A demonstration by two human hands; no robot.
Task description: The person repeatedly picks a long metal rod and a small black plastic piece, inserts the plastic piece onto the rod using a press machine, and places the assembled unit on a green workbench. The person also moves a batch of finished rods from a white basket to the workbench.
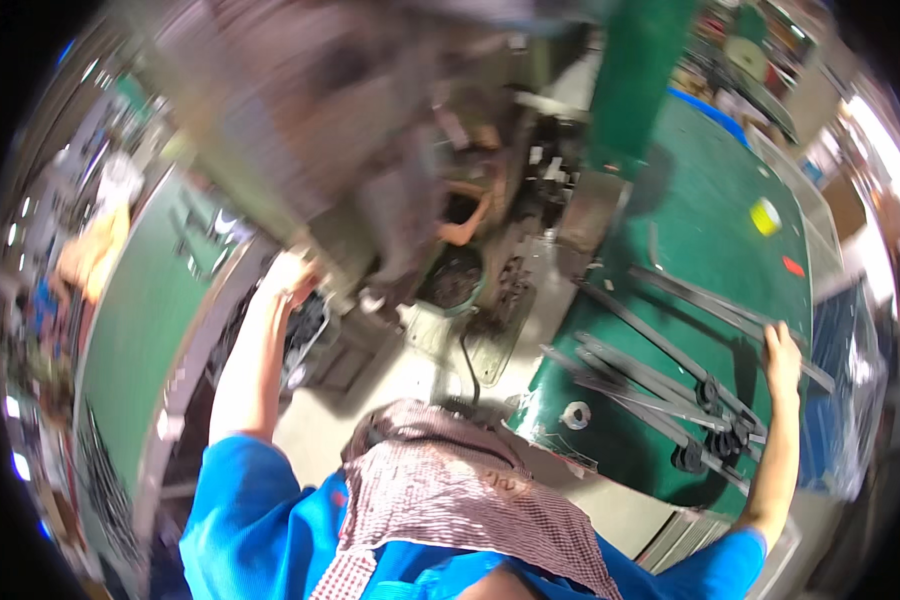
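My right hand is closed on a long grey metal bar at the right side of the green table. Nearer to me on that table lie several grey metal bars with black round fittings, crossing one another in a loose pile. My left hand reaches up to the lower left edge of a large machine. Its fingers are blurred there, so whether they hold anything cannot be made out.
A white ring and a yellow roll lie on the right green table. Below the machine stands a green bucket of dark pieces. A crate of black parts is under my left forearm. Another green table stands at the left.
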